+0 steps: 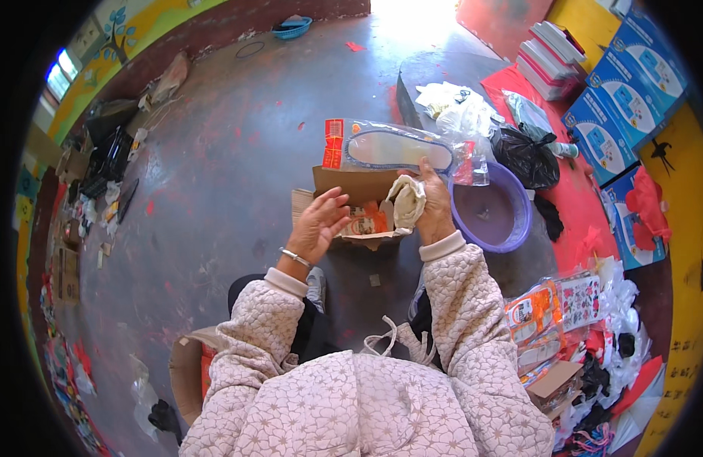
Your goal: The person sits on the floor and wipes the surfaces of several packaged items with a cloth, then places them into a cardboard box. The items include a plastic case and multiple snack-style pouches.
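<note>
Here the right hand (434, 206) was raised in front of the person, its fingers closed around the lower edge of a clear plastic packet holding a pale insole (397, 148), with a crumpled bit of whitish plastic (407, 202) bunched in the same palm. The packet stood out to the left of the hand, roughly level, with its red and orange card header at the far end, above an open cardboard box (359, 209) that sat on the grey floor (230, 167). The left hand (319, 222) was open, fingers spread and a little curled, holding nothing; it hovered just beside the box, apart from the packet, and wore a thin bangle at the wrist. More printed packets lay inside the box. To the right of the box stood a purple plastic basin (496, 213), and beyond that a black bag (525, 156) and some white bags. Blue cartons (626, 84) were stacked at the far right, and more packeted goods (546, 324) lay near the person's right knee. The packet looked light and limp, a thin film sleeve around a flexible insole, likely to sag and slip when pinched at one end only. A steadier hold would probably be across the stiffer card header or with a hand under the middle, since the glossy film seemed slippery.
</note>
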The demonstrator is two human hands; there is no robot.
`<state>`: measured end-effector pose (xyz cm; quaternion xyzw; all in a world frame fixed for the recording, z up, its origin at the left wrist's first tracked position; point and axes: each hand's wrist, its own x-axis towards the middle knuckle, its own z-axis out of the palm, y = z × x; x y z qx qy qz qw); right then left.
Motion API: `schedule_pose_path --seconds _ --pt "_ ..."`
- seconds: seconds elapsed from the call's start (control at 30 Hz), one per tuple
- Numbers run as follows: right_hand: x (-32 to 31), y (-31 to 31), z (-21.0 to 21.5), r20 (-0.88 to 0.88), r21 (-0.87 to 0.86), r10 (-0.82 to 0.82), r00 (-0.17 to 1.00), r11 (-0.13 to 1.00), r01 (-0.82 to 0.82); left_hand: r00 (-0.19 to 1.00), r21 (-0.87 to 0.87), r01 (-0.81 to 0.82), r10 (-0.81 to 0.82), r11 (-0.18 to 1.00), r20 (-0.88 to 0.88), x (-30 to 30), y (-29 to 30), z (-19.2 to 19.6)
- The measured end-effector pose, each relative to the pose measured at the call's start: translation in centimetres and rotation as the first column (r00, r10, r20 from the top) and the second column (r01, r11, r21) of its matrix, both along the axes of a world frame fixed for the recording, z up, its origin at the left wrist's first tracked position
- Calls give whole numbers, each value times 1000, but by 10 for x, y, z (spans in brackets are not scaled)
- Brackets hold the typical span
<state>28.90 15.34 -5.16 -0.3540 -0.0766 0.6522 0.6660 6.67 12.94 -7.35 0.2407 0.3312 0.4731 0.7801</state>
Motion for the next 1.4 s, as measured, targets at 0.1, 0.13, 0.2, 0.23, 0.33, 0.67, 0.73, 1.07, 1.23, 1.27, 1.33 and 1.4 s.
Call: schedule_pose_path --seconds 0.1,0.13,0.2,0.23,0.33,0.67,0.73,1.07,1.23,1.27,1.33,1.4 --pt "-21 -9 -5 -2 31 88 996 996 -88 999 89 42 -43 995 9 16 -5 1" --pt "-28 -11 -6 0 43 124 992 991 -124 1000 105 17 -20 994 20 18 -3 2" --pt "-43 -18 -6 -1 62 193 981 979 -193 997 140 0 -10 990 74 19 -2 3" --pt "-51 -23 -5 -1 71 226 974 972 -225 994 145 -18 2 989 112 18 2 -5" --pt "-71 -29 -11 -6 28 247 969 969 -247 974 204 -95 49 974 220 21 8 -11" --pt "-51 -38 1 236 43 369 899 920 -389 834 77 -207 135 975 535 -25 23 -9" --pt "-35 -34 4 263 158 327 908 913 -375 841 92 -225 146 970 521 -28 23 -4" --pt "-32 -30 6 479 191 75 875 964 -187 911 64 -231 192 971 365 -23 15 -1" --pt "-42 -33 2 331 175 35 943 980 -97 801 140 -193 73 971 594 -15 11 6" --pt "-46 -33 -1 334 170 47 942 979 -109 790 167 -196 55 966 611 -9 10 3" --pt "-56 -32 -8 341 173 65 938 976 -130 808 250 -154 -24 956 588 -1 7 -9" --pt "-66 -33 -9 317 205 97 944 964 -168 845 372 -57 -154 926 513 11 1 -24"
